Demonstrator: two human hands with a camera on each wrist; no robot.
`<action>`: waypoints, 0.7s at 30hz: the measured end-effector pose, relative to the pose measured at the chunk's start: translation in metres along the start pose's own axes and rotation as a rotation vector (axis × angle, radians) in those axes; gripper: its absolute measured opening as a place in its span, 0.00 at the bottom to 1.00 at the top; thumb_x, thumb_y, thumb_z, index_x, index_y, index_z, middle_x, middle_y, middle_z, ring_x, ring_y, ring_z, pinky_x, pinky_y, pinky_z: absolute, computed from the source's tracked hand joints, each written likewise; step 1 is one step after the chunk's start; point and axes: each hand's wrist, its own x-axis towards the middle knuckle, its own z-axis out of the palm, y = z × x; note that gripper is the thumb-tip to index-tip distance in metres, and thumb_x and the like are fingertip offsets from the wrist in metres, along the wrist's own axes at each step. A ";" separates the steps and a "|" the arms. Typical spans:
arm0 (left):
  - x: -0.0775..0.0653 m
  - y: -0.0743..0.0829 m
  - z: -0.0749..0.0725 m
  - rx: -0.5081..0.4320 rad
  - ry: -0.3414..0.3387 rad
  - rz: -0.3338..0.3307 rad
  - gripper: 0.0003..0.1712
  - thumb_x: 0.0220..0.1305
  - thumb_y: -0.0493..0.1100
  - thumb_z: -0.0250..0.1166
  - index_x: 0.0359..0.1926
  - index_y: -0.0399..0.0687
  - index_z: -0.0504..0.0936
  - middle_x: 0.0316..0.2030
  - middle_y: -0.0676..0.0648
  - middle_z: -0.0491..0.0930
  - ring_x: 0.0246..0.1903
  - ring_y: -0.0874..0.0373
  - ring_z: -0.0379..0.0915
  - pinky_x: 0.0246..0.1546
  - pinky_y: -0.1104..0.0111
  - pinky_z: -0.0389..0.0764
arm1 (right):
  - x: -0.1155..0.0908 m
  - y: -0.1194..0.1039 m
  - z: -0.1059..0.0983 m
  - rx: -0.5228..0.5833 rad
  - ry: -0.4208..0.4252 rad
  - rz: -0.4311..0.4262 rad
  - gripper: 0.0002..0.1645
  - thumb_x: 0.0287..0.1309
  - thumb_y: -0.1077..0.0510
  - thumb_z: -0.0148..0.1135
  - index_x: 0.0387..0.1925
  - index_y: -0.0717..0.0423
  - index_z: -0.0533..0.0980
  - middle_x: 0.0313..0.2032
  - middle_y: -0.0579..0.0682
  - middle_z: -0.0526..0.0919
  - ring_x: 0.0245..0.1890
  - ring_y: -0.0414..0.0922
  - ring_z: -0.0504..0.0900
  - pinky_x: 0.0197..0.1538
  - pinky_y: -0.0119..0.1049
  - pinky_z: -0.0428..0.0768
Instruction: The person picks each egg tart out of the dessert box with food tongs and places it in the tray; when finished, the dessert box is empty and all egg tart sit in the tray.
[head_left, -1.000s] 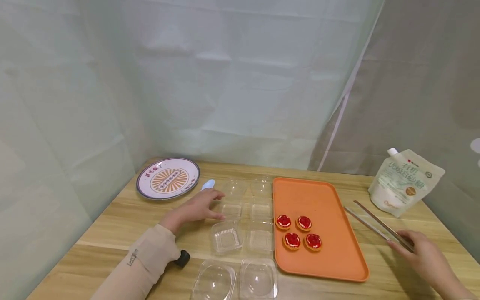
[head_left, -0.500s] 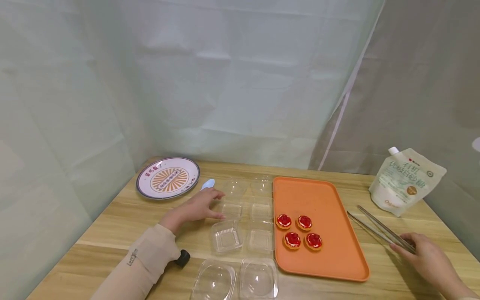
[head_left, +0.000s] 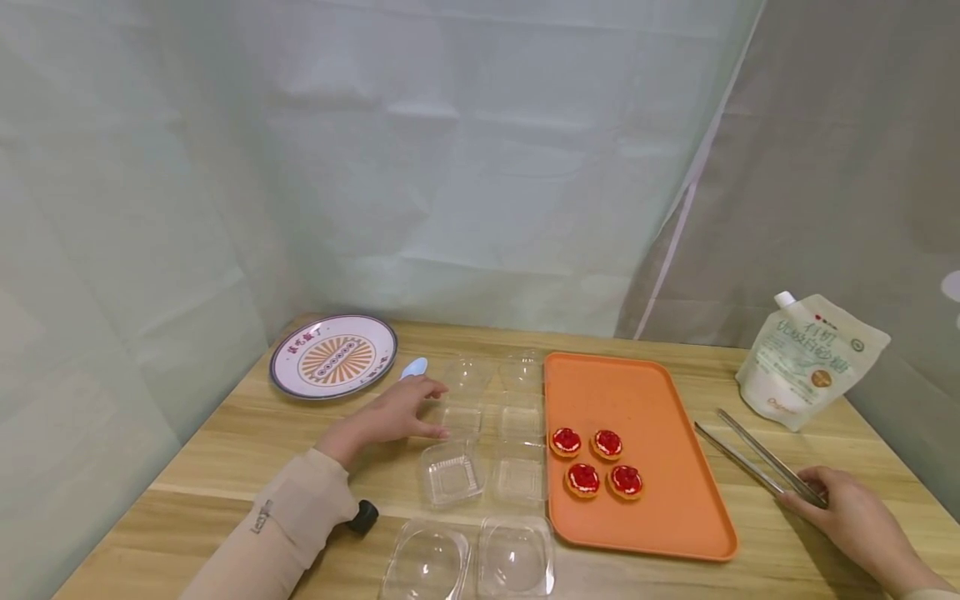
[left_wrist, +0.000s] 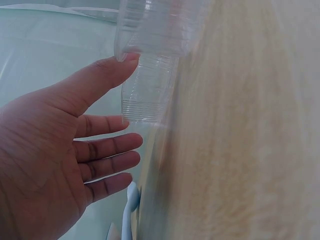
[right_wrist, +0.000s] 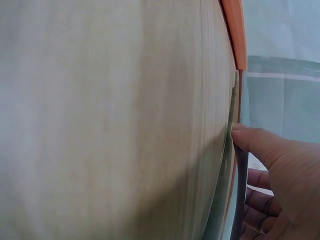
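Observation:
My left hand (head_left: 397, 412) is stretched out with thumb and fingers apart, beside the rows of clear plastic boxes (head_left: 462, 418). In the left wrist view its thumb tip overlaps the bottom edge of the nearer box (left_wrist: 157, 27), and the fingers are relaxed around nothing. At the right, my right hand (head_left: 858, 515) grips metal tongs (head_left: 765, 452) with the thumb on one arm; their tips point toward the orange tray (head_left: 637, 533). Several red-topped tarts (head_left: 583, 479) lie on the tray's left half. Most of the tongs is hidden in the right wrist view.
A patterned plate (head_left: 333, 357) stands at the back left, with a light-blue spoon (head_left: 414, 367) next to it. At the back right is a white spouted pouch (head_left: 810, 362). Curtains (head_left: 487, 208) close off the table behind and at the left.
The tongs have shifted slightly to the right and toward the person, along with the right hand. My left hand, the boxes and the tarts have stayed in place.

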 end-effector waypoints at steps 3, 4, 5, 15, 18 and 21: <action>0.000 0.000 -0.001 0.005 0.001 0.000 0.43 0.51 0.58 0.72 0.62 0.38 0.71 0.54 0.40 0.77 0.57 0.45 0.70 0.61 0.52 0.71 | 0.001 -0.001 -0.001 -0.002 -0.008 0.000 0.33 0.57 0.44 0.65 0.42 0.75 0.74 0.33 0.64 0.82 0.33 0.55 0.80 0.35 0.55 0.78; 0.000 0.000 -0.001 0.008 0.002 0.001 0.43 0.51 0.58 0.72 0.62 0.38 0.71 0.54 0.40 0.77 0.57 0.45 0.70 0.61 0.52 0.71 | 0.001 -0.001 -0.001 -0.002 -0.011 0.000 0.33 0.57 0.44 0.65 0.42 0.75 0.74 0.33 0.64 0.82 0.33 0.55 0.80 0.35 0.55 0.78; 0.000 0.000 -0.001 0.013 0.003 0.003 0.43 0.51 0.58 0.72 0.62 0.38 0.71 0.54 0.40 0.77 0.57 0.45 0.70 0.61 0.52 0.71 | 0.002 -0.001 -0.002 -0.006 -0.011 0.001 0.33 0.57 0.44 0.65 0.43 0.74 0.74 0.33 0.63 0.82 0.33 0.55 0.80 0.35 0.54 0.78; 0.000 -0.002 -0.001 0.033 -0.001 0.023 0.43 0.51 0.59 0.72 0.61 0.38 0.71 0.54 0.39 0.78 0.57 0.44 0.70 0.61 0.52 0.70 | 0.000 -0.002 -0.001 0.002 -0.022 0.006 0.40 0.55 0.41 0.66 0.48 0.77 0.71 0.35 0.69 0.81 0.36 0.62 0.80 0.37 0.57 0.77; 0.000 -0.004 0.001 0.029 -0.006 0.023 0.44 0.52 0.59 0.71 0.63 0.38 0.70 0.54 0.39 0.78 0.57 0.44 0.70 0.62 0.51 0.70 | -0.003 -0.004 -0.001 -0.005 -0.030 0.028 0.43 0.57 0.40 0.64 0.50 0.78 0.70 0.36 0.70 0.80 0.37 0.64 0.80 0.36 0.57 0.77; -0.001 -0.005 0.002 0.031 -0.011 0.024 0.44 0.52 0.60 0.71 0.63 0.39 0.69 0.55 0.39 0.77 0.58 0.44 0.70 0.62 0.50 0.69 | -0.006 -0.007 -0.002 -0.007 -0.017 0.040 0.44 0.57 0.39 0.63 0.50 0.79 0.69 0.35 0.69 0.80 0.35 0.62 0.79 0.35 0.56 0.78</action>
